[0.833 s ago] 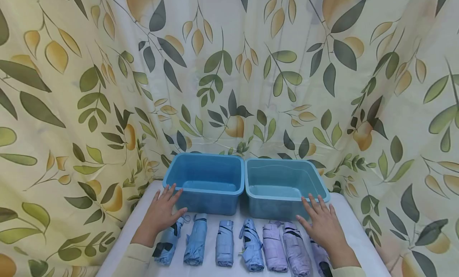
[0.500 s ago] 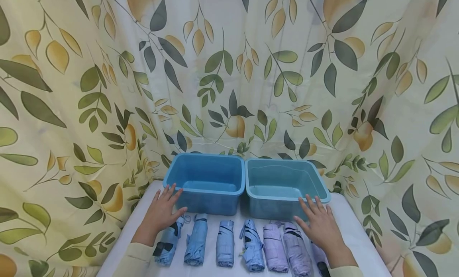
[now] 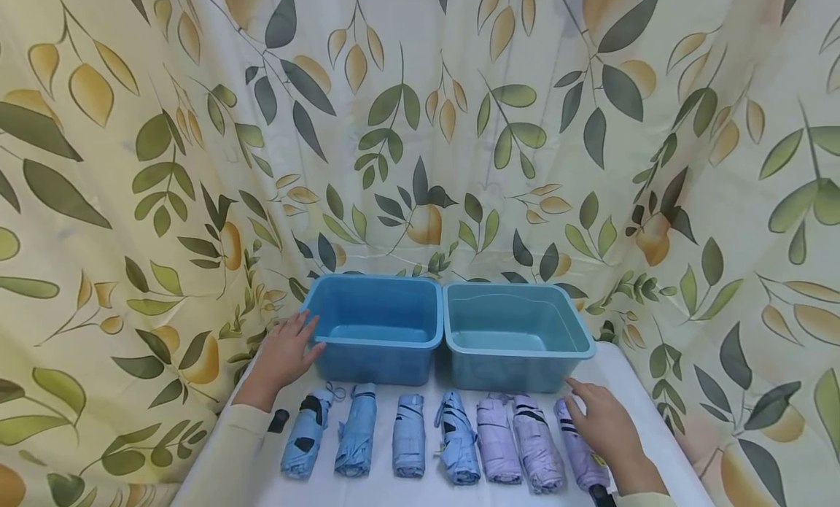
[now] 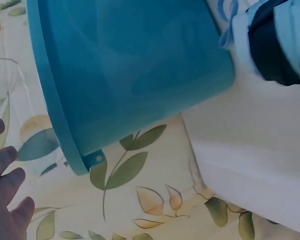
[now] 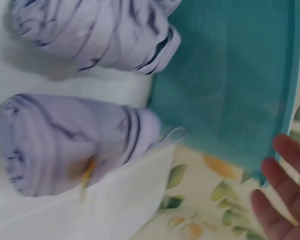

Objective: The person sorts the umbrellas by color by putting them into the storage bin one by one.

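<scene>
My left hand (image 3: 282, 354) is by the front left corner of the blue bin (image 3: 377, 365), fingers spread and holding nothing. In the left wrist view its fingers (image 4: 7, 185) are apart from the bin's rim. On the right, my right hand (image 3: 607, 423) hovers beside the rightmost folded purple umbrella (image 3: 577, 449), partly covering it. Its fingers (image 5: 285, 195) look extended and grip nothing in the right wrist view. Rolled blue umbrellas, among them the leftmost blue umbrella (image 3: 305, 438), lie in a row with purple ones, including a middle purple umbrella (image 3: 538, 445).
A teal bin (image 3: 518, 372) stands right of the blue bin, nearly touching it; both have nothing inside. A small black object (image 3: 278, 420) lies near the left sleeve. Leaf-patterned curtain (image 3: 420, 128) surrounds the white table (image 3: 380, 489) at the back and sides.
The right hand has drawn back from the teal bin's front rim, down toward the rightmost purple umbrella. The left hand has shifted slightly up and left. The head view has shifted a little.
</scene>
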Available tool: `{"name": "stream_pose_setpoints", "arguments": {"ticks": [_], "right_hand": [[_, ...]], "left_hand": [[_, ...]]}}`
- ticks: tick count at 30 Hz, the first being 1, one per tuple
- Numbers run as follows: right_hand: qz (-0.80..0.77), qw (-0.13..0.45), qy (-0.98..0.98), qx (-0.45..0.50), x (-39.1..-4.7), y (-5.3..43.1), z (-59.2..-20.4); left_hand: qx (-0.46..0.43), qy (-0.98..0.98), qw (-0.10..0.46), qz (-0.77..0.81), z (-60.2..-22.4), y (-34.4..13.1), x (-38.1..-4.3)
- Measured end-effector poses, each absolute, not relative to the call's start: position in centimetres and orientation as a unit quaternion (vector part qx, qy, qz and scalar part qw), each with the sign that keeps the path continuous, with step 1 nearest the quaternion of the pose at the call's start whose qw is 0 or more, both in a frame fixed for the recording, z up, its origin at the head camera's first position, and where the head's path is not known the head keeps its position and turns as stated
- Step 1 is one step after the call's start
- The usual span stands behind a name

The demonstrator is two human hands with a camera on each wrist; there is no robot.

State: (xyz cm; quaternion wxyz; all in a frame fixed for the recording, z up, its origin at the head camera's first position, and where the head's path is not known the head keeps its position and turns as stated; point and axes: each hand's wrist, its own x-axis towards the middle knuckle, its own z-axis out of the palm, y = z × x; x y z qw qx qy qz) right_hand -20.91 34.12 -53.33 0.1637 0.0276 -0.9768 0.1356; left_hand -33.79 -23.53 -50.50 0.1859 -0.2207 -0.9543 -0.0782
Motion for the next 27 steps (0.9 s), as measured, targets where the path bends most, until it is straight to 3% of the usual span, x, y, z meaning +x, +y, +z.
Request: {"name": "stream_pose_setpoints", "arguments": {"ticks": [4,7,18,27], "right_hand": [[0.180,0.058,-0.981,-0.034,-20.5,35.8,-54.2],[0.200,0.017,-0.979,-0.047,-20.4,37.1,-55.3],[0.235,-0.038,-0.970,-0.053,-19.7,41.0,-59.5],[0.313,-0.115,-0.941,-0.058,-19.3,40.7,-62.4]], "left_hand": [[-0.225,-0.956,0.170,-0.076,-49.6,-23.6,-35.5],[-0.224,-0.958,0.160,-0.085,-49.3,-23.6,-36.5],[-0.218,-0.964,0.127,-0.086,-50.7,-23.7,-38.6],[-0.199,-0.972,0.098,-0.076,-51.8,-24.0,-39.2]]}}
